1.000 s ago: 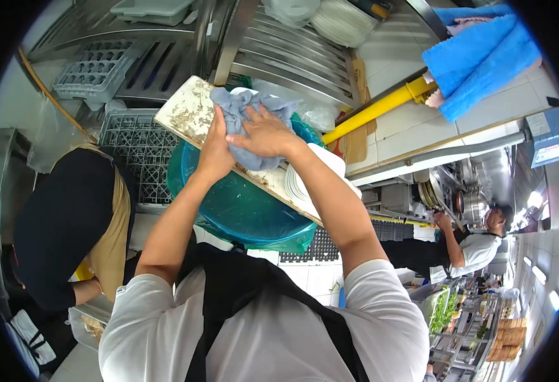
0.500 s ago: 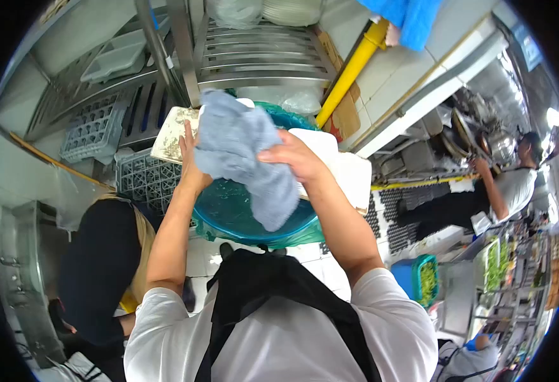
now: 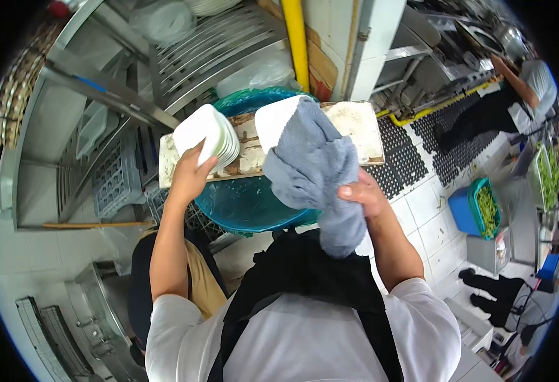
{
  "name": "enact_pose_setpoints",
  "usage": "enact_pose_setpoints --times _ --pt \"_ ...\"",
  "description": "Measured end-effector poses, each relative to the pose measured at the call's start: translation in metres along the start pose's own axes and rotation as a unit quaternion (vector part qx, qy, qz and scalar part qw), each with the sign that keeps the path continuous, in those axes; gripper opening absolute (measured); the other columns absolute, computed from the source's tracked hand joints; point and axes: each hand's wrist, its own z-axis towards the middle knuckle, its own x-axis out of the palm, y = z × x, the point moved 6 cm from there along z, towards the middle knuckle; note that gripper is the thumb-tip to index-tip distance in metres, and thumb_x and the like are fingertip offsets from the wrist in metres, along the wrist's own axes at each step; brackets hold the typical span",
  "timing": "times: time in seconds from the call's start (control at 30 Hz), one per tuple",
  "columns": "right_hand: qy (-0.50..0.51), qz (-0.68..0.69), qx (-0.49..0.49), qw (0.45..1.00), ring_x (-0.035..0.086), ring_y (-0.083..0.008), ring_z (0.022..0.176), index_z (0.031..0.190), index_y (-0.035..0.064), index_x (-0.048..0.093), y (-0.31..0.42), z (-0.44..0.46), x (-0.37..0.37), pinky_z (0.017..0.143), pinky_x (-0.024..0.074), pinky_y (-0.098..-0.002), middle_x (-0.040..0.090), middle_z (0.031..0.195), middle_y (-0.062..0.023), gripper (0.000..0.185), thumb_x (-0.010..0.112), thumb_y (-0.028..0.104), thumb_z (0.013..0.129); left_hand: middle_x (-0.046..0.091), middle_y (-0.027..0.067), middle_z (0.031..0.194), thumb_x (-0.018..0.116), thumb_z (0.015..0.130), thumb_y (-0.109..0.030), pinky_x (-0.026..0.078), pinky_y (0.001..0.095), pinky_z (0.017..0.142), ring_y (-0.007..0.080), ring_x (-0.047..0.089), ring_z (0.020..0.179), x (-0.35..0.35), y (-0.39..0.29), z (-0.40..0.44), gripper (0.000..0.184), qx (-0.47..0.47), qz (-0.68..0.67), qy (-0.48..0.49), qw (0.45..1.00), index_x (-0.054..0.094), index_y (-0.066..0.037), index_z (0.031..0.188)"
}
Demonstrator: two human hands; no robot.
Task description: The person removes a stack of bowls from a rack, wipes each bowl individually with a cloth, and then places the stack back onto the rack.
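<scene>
Right hand [image 3: 370,196]: fingers pinching cloth [image 3: 314,162]; cloth hangs left of them, partly over white dish [image 3: 276,121]. Left hand [image 3: 189,178]: fingers against near side of plates [image 3: 198,127], thumb apart, can't tell if gripping. Beyond fingers, board [image 3: 357,130] under plates and dish; tub [image 3: 263,227] below board. Farther beyond, yellow pipe [image 3: 295,44]

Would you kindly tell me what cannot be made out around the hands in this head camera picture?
Head view:
Right hand: most fingers, hidden behind the grey cloth.
White dish at right: its near part, hidden by that cloth.
Dish stack at left: exact count, rims too tightly packed.
Plates at top: cut off by the picture's edge.
</scene>
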Motion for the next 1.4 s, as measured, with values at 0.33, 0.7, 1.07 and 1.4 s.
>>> enact_pose_setpoints --times 0.33,0.7,1.07,1.4 --pt "-0.050 -0.537 -0.483 0.690 0.031 -0.0496 0.129 0.105 -0.0028 0.060 0.044 0.052 0.142 0.108 0.0282 -0.0526 0.030 0.143 -0.0309 0.054 0.072 0.037 0.071 0.062 0.0101 0.115 0.061 0.088 -0.018 0.044 0.0347 0.094 0.0232 0.059 0.106 0.010 -0.085 -0.034 0.040 -0.198 -0.698 -0.206 0.657 0.056 0.003 0.122" --pt "-0.023 0.167 -0.037 0.985 0.058 -0.0156 0.097 0.131 0.0013 0.045 -0.013 0.094 0.104 0.082 0.0517 -0.0293 0.058 0.115 -0.0095 0.062 0.048 0.051 0.095 0.048 0.0176 0.137 0.058 0.091 -0.015 0.033 0.0476 0.108 0.0318 0.046 0.127 -0.031 -0.107 -0.033 0.054 0.066 -0.744 -0.185 0.639 0.038 0.006 0.137" --pt "0.070 -0.209 0.050 0.974 0.051 -0.0171 0.113 0.136 -0.0037 0.040 -0.028 -0.007 0.022 0.099 0.0405 -0.0318 0.054 0.126 -0.0103 0.063 0.060 0.036 0.092 0.052 0.0211 0.132 0.054 0.093 -0.022 0.044 0.0405 0.098 0.0373 0.050 0.121 0.041 -0.125 0.051 0.040 0.081 -0.191 0.056 0.977 0.052 -0.004 0.129" --pt "-0.120 -0.096 -0.011 0.988 0.052 -0.0207 0.113 0.134 -0.0054 0.042 -0.009 -0.066 -0.043 0.097 0.0419 -0.0335 0.055 0.125 -0.0121 0.076 0.066 0.046 0.085 0.042 0.0134 0.143 0.051 0.094 -0.023 0.038 0.0430 0.105 0.0374 0.040 0.131 0.097 -0.128 0.060 0.043 0.200 0.052 0.185 0.961 0.047 -0.003 0.132"
